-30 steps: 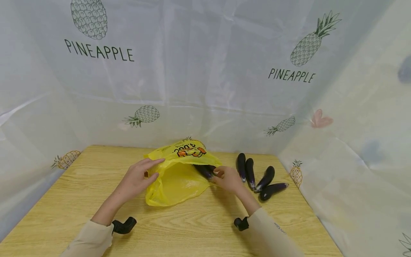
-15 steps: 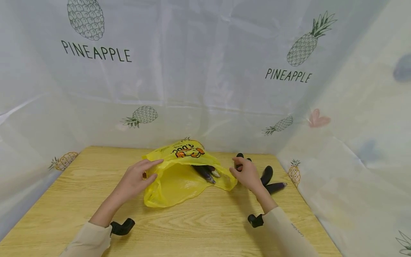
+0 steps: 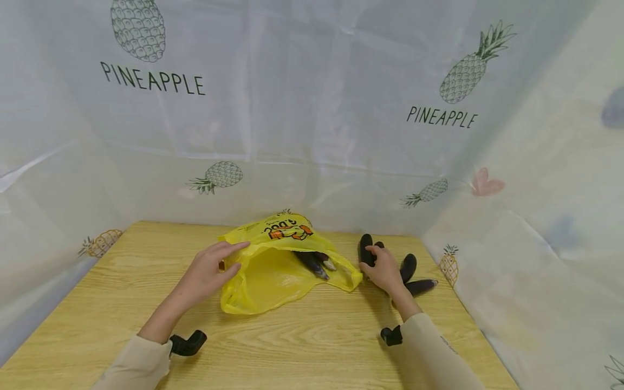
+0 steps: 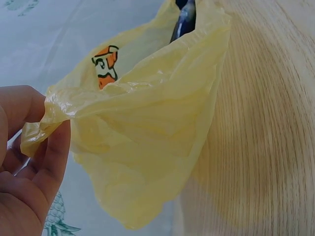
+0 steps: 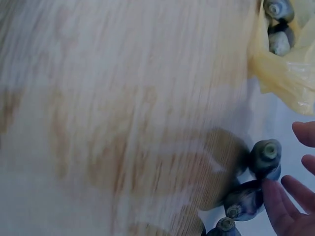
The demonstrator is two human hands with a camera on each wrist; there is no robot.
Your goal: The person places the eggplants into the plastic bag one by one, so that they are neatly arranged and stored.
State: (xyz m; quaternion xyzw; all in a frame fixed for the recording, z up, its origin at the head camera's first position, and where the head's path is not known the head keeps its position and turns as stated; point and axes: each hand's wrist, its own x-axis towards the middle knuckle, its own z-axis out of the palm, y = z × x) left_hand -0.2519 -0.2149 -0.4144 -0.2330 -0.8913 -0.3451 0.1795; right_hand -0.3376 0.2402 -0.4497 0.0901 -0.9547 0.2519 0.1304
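A yellow plastic bag (image 3: 268, 284) lies on its side with its mouth towards me, and eggplants (image 3: 312, 264) show inside it, stem ends outward. My left hand (image 3: 209, 271) holds the left side of the mouth; in the left wrist view a gathered bit of the bag (image 4: 142, 142) sits between thumb and fingers. Right of the bag, my right hand (image 3: 386, 272) is over a group of dark eggplants, beside the leftmost eggplant (image 3: 364, 250). In the right wrist view its digits are spread, one touching around the near eggplant (image 5: 266, 156); the others stand apart.
Two more eggplants lie right of my right hand, one leaning back (image 3: 408, 265) and one lying sideways (image 3: 422, 286). The wooden table (image 3: 283, 352) meets pineapple-printed sheeting (image 3: 312, 189) at its back and sides. Black wrist mounts (image 3: 189, 343) stick out near both sleeves.
My right hand has let go of an eggplant at the bag's mouth and moved right to the loose eggplants. The bag's right edge has spread outward. My left hand has stayed put.
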